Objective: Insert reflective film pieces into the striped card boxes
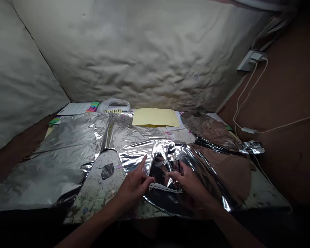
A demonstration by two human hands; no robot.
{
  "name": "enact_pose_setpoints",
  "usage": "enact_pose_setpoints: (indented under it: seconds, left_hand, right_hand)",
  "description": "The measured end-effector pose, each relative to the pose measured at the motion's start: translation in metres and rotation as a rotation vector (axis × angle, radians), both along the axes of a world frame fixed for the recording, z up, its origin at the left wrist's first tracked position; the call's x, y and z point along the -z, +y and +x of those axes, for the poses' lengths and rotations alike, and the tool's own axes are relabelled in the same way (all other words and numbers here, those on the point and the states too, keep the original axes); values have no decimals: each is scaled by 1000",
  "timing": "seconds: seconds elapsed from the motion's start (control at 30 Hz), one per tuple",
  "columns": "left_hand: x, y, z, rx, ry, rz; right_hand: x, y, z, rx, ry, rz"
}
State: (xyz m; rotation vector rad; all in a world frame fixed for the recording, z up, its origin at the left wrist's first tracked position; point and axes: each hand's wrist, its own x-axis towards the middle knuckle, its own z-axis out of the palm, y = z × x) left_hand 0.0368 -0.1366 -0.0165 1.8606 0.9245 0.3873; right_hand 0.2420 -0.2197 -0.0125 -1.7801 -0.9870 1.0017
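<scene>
A folded piece of shiny silver foil (pixel 161 168) with a pale lower edge lies in front of me, on top of a larger foil sheet. My left hand (pixel 134 184) is at its left edge, thumb and lower fingers pinched there while the index finger points away. At the right side, my right hand (pixel 188 179) pinches the same piece between thumb and fingers. The fingers beneath the foil are partly hidden. Under both hands spreads the larger reflective foil sheet (pixel 209 168).
Another foil sheet (pixel 67 162) covers the table's left side. At the back lie a yellow paper sheet (pixel 156 117), a plastic bag (pixel 115 104) and printed papers (pixel 76 108). Crumpled foil (pixel 251 147) sits at the right edge. White cables (pixel 244 96) hang from a wall socket (pixel 251 60).
</scene>
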Motion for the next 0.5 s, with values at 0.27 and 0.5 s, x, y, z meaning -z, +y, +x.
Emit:
enact_pose_setpoints:
  seconds: [0.27,0.5]
  left_hand:
    - [34,-36,-12,-141,154,574]
    - [32,-20,-12,241,255,932]
  right_hand:
    - [1,-20,-11,74,-39,-112]
    - [5,-30,-13,24,-323,-39]
